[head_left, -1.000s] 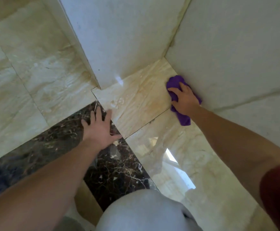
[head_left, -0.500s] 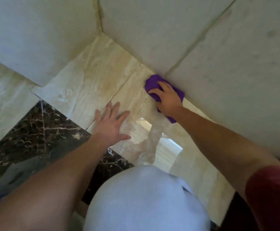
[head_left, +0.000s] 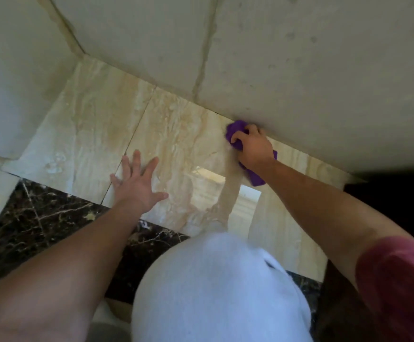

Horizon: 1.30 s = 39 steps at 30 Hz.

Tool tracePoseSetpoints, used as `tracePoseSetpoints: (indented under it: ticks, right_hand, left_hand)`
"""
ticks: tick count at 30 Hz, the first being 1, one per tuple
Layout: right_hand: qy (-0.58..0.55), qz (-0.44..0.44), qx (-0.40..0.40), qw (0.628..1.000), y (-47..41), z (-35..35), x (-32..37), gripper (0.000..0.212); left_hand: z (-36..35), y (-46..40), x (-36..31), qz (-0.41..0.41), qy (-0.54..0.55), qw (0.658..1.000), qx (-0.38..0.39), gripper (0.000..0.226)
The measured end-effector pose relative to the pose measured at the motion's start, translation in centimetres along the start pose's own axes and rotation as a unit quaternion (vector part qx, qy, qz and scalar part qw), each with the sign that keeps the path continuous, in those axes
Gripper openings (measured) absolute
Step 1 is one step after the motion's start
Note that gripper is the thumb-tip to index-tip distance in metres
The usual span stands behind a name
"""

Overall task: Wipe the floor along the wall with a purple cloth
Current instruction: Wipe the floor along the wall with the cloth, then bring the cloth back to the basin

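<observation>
A purple cloth (head_left: pixel 235 130) lies bunched on the beige marble floor (head_left: pixel 181 134), pressed right against the foot of the pale wall (head_left: pixel 299 77). My right hand (head_left: pixel 254 146) grips it from above, fingers curled into the cloth; most of the cloth is hidden under the hand, with a tail showing behind the wrist. My left hand (head_left: pixel 137 181) rests flat on the beige tile with fingers spread, a good hand's width to the left of the cloth.
A second wall (head_left: pixel 16 82) meets the first at a corner at upper left. A dark brown veined marble band (head_left: pixel 48 218) runs along the near side. My white-clad knee (head_left: pixel 213 287) fills the bottom centre. A dark gap (head_left: pixel 398 193) opens at right.
My right hand has slid the cloth rightward along the wall's foot, away from the corner, and now curls tighter on it. My left hand moved from the dark band onto the beige tile.
</observation>
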State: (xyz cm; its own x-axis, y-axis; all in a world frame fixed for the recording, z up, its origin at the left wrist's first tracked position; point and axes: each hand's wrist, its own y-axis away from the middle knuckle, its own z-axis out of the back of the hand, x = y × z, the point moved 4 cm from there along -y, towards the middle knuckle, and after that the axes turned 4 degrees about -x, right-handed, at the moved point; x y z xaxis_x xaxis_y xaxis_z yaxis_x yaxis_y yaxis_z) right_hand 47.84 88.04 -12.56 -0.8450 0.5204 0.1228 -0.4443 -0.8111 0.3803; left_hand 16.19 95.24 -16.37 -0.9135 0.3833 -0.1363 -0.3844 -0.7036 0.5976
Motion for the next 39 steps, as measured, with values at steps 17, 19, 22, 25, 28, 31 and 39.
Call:
tracePoseSetpoints:
  ticks: [17,19,22,25,28,31,39]
  right_hand:
    - [-0.351,-0.01,-0.022,0.936,27.2,31.8,8.1,0.033]
    - [-0.38,-0.02,-0.034,0.924,31.4,35.0,7.3,0.031]
    - [-0.462,-0.088,-0.067,0.88,37.8,38.1,5.2,0.043]
    - [-0.513,-0.27,-0.173,0.796,44.5,39.6,3.1,0.05]
    - [-0.528,-0.457,-0.251,0.67,51.6,39.0,1.2,0.054]
    - [-0.595,-0.516,-0.252,0.563,58.8,37.1,2.7,0.061]
    - [-0.772,-0.476,-0.379,0.184,75.7,33.8,12.4,0.044]
  left_hand:
    - [26.0,23.7,-20.9,0.093,0.682,0.676,0.263,0.04]
    - [27.8,27.5,-22.8,0.085,0.673,0.686,0.264,0.029]
    - [29.7,32.9,-25.1,0.076,0.657,0.694,0.285,0.023]
    - [31.5,38.0,-27.4,0.063,0.616,0.723,0.305,0.02]
    - [32.3,43.1,-29.1,0.03,0.555,0.764,0.329,0.029]
    - [32.6,48.3,-29.8,-0.025,0.506,0.773,0.382,0.036]
    - [28.3,62.9,-27.1,-0.146,0.337,0.759,0.537,0.03]
